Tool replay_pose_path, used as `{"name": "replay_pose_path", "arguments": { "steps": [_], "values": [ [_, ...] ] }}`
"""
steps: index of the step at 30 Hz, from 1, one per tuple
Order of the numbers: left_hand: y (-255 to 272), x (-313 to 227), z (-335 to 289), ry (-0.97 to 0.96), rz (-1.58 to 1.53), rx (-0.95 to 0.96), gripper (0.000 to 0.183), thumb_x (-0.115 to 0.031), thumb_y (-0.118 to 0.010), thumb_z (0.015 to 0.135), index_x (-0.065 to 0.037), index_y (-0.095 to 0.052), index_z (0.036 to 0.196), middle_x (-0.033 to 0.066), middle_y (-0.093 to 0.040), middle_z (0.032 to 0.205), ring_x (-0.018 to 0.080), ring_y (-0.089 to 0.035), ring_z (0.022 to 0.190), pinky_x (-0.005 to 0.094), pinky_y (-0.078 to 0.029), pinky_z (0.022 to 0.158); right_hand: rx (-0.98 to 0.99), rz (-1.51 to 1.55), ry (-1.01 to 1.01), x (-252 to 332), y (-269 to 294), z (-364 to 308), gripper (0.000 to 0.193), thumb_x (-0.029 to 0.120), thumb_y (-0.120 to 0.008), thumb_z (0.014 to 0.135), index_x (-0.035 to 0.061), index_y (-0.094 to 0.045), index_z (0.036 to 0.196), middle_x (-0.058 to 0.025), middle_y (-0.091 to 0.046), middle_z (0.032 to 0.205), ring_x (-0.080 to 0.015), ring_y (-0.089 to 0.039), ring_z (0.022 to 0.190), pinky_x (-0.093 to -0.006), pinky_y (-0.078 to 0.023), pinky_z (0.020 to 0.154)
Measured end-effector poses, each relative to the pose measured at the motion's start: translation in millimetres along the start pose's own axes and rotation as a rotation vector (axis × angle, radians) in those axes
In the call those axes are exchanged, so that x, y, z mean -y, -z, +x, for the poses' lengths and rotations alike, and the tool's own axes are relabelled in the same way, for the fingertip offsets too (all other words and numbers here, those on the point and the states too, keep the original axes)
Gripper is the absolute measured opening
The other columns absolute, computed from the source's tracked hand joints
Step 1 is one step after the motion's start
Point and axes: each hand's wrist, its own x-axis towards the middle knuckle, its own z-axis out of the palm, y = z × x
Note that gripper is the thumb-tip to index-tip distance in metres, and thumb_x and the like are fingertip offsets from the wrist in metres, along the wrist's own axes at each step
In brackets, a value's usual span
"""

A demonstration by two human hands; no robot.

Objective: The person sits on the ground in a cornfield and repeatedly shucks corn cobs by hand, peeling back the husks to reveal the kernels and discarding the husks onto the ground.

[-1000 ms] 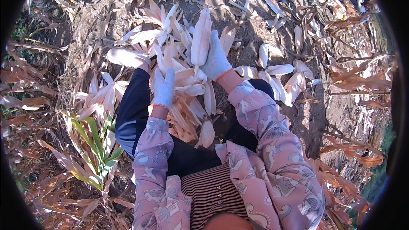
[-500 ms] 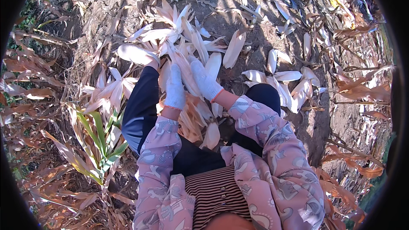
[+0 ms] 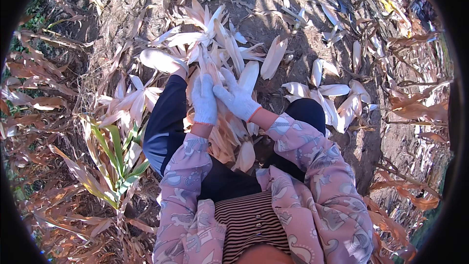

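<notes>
Both my hands wear white knit gloves with orange cuffs and meet in front of me between my knees. They close on a dry ear of corn [image 3: 210, 67] in its pale husk, which points away from me. Along its left side lies my left hand [image 3: 204, 101]. My right hand [image 3: 238, 99] presses from the right, its thumb reaching across toward the left hand. The gloves cover the near part of the ear. Beneath my hands is a pile of loose tan husks [image 3: 222, 142]. More husk-covered ears [image 3: 227, 46] lie just beyond my fingers.
A lone husked ear [image 3: 274, 57] lies right of the heap, and opened husks [image 3: 325, 93] spread beyond my right knee. A partly green corn plant [image 3: 117, 166] stands by my left leg. Dry leaves [image 3: 36, 93] cover the ground at the left.
My hands have come closer together and nearer to me. The right thumb now crosses toward the left hand, and the ear between them shows less. The view has shifted slightly.
</notes>
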Motion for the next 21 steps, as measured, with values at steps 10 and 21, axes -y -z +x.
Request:
{"name": "replay_pose_path", "arguments": {
  "steps": [10, 21],
  "values": [
    [2, 5, 1, 0.103, 0.004, -0.088, 0.040, -0.033, -0.046, 0.100, 0.004, -0.060, 0.111, 0.0091, -0.063, 0.099, 0.0149, -0.060, 0.088, 0.0291, -0.050, 0.076, 0.061, 0.277, -0.085, 4, -7, -1, 0.070, 0.029, -0.058, 0.093, -0.0002, -0.023, 0.146, -0.0137, -0.041, 0.139, -0.0205, -0.042, 0.127, -0.0320, -0.034, 0.107],
    [19, -9, 12, -0.249, 0.653, -0.017, 0.025, -0.023, -0.050, 0.097, -0.001, -0.063, 0.099, 0.0113, -0.065, 0.090, 0.0214, -0.062, 0.081, 0.0331, -0.049, 0.072, -0.067, 0.239, 0.034, 19, 1, 6, 0.066, 0.026, -0.070, 0.084, 0.0010, -0.039, 0.136, -0.0124, -0.053, 0.125, -0.0178, -0.052, 0.113, -0.0318, -0.043, 0.097]
  ]
}}
